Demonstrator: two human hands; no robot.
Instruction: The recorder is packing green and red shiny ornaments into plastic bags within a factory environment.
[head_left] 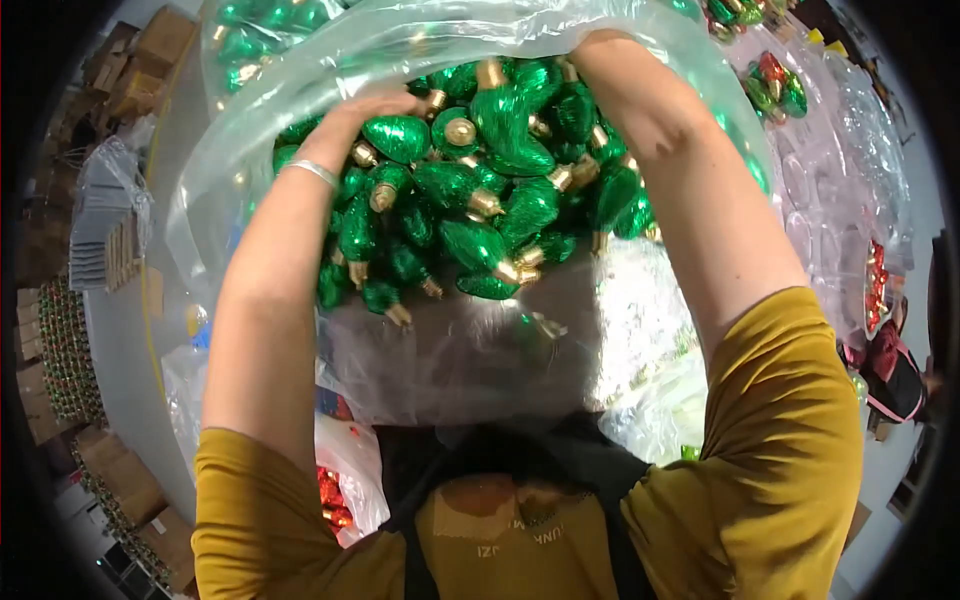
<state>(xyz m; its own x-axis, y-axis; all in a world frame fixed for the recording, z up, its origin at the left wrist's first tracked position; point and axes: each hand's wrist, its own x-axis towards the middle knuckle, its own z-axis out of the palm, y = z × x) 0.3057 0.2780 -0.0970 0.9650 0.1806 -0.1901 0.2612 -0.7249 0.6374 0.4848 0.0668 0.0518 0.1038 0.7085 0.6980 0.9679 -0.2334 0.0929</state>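
While the green bulbs sat heaped at a clear bag's mouth, back from the table's near edge, left hand and right hand were in there; couldn't tell how open the fingers were or what they gripped.

There are over twenty green bulb-shaped ornaments. Two bare forearms and one wristband show.

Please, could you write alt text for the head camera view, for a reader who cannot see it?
A person's left hand and right hand reach into a clear plastic bag of shiny green, bulb-shaped ornaments with gold-coloured caps; both hands are partly hidden. Shiny red pieces show at lower left.
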